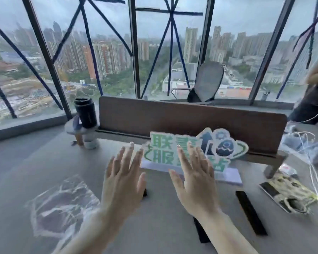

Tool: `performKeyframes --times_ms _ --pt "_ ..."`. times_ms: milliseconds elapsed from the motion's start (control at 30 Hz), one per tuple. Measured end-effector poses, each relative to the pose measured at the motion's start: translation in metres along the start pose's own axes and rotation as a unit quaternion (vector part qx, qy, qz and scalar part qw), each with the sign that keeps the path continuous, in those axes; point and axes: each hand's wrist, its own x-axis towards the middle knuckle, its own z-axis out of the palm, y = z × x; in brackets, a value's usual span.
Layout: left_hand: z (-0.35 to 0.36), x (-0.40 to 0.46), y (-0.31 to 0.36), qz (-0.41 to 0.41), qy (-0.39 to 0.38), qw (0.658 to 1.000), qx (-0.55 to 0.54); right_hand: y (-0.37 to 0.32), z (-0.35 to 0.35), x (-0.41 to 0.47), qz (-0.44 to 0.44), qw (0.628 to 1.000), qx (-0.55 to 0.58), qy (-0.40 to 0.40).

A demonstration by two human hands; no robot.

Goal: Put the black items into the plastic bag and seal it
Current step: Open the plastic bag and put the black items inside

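From the head camera, the job had not really begun: both hands were raised above the grey table (163, 235), palms down, fingers spread and slack, grasping nothing. The left hand (124, 178) hovered over one small dark piece, of which only a sliver showed at its thumb side. The right hand (195, 180) hung above another black strip (201, 231), mostly covered by the wrist.

A third black strip (251, 212) lay flat and in full view to the right, long, thin and matte, apart from the other two. The plastic bag (62, 204) lay crumpled and flat on the table to the left, clear and shiny, and empty as far as could be seen; whether its mouth was open could not be told.

The next move probably called for pinching up a strip by its edges, since each lay flush on the table, while the other hand went to open the bag's mouth.
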Motion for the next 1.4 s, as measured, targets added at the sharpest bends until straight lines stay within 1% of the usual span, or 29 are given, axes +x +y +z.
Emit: performKeyframes --times_ms 33,67,100,133,200,300,333,433,533,633,700,767,800,833,867,933,967,1000,1033,1100,1133,1200,1267,1300,1367,1400 --pt "0.01 -0.02 -0.009 -0.018 -0.033 0.999 0.006 0.005 0.015 -0.015 0.016 0.999 -0.004 -0.033" --pt "0.022 -0.039 -0.02 -0.033 -0.048 0.998 0.026 0.013 0.03 -0.029 0.022 0.998 -0.033 -0.048" --pt "0.036 -0.062 -0.033 -0.042 -0.067 0.996 0.038 0.023 0.047 -0.044 0.04 0.994 -0.052 -0.083" --pt "0.045 -0.082 -0.044 -0.053 -0.081 0.994 0.043 0.031 0.06 -0.059 0.065 0.988 -0.058 -0.126" --pt "0.064 -0.119 -0.063 -0.069 -0.093 0.992 0.049 0.045 0.085 -0.085 0.1 0.979 -0.075 -0.159" --pt "0.075 -0.156 -0.089 -0.104 -0.077 0.99 0.064 0.061 0.111 -0.114 0.147 0.97 -0.103 -0.163" --pt "0.074 -0.164 -0.096 -0.126 -0.09 0.986 0.064 0.065 0.117 -0.122 0.17 0.966 -0.106 -0.165" --pt "0.07 -0.18 -0.116 -0.177 -0.16 0.967 0.091 0.073 0.126 -0.138 0.23 0.954 -0.119 -0.149" --pt "0.064 -0.185 -0.131 -0.184 -0.189 0.958 0.112 0.076 0.125 -0.144 0.253 0.949 -0.149 -0.113" --pt "0.054 -0.189 -0.134 -0.176 -0.219 0.951 0.131 0.078 0.12 -0.143 0.277 0.945 -0.138 -0.109" --pt "0.046 -0.19 -0.128 -0.153 -0.211 0.959 0.112 0.078 0.117 -0.141 0.298 0.942 -0.104 -0.117" --pt "0.042 -0.19 -0.12 -0.124 -0.176 0.975 0.059 0.076 0.111 -0.14 0.325 0.935 -0.038 -0.138" --pt "0.04 -0.19 -0.116 -0.111 -0.159 0.98 0.035 0.074 0.108 -0.141 0.337 0.929 0.029 -0.148" --pt "0.038 -0.189 -0.11 -0.096 -0.15 0.984 0.016 0.07 0.104 -0.141 0.341 0.919 0.124 -0.152" --pt "0.035 -0.187 -0.105 -0.082 -0.141 0.987 0.0 0.064 0.097 -0.143 0.342 0.895 0.239 -0.158" --pt "0.03 -0.184 -0.095 -0.066 -0.124 0.99 -0.009 0.051 0.08 -0.152 0.329 0.813 0.442 -0.188" --pt "0.027 -0.182 -0.091 -0.064 -0.12 0.991 -0.009 0.042 0.07 -0.158 0.31 0.774 0.506 -0.219" --pt "0.025 -0.18 -0.085 -0.063 -0.12 0.991 -0.009 0.031 0.058 -0.163 0.285 0.753 0.532 -0.262" --pt "0.023 -0.178 -0.08 -0.065 -0.121 0.99 -0.014 0.02 0.049 -0.168 0.259 0.75 0.527 -0.305" --pt "0.018 -0.175 -0.069 -0.067 -0.113 0.991 -0.033 0.0 0.04 -0.174 0.223 0.764 0.481 -0.368" --pt "0.016 -0.174 -0.064 -0.069 -0.11 0.991 -0.042 -0.009 0.042 -0.173 0.217 0.772 0.459 -0.382" --pt "0.012 -0.171 -0.055 -0.072 -0.1 0.99 -0.07 -0.03 0.051 -0.168 0.208 0.794 0.422 -0.384" --pt "0.006 -0.169 -0.049 -0.077 -0.091 0.987 -0.106 -0.054 0.065 -0.16 0.191 0.815 0.41 -0.362" --pt "0.005 -0.168 -0.05 -0.078 -0.083 0.986 -0.124 -0.065 0.071 -0.156 0.18 0.813 0.429 -0.35" --pt "0.0 -0.166 -0.056 -0.09 -0.061 0.983 -0.151 -0.08 0.08 -0.15 0.172 0.787 0.487 -0.336" --pt "-0.002 -0.166 -0.061 -0.1 -0.049 0.981 -0.161 -0.082 0.083 -0.149 0.177 0.786 0.496 -0.322"
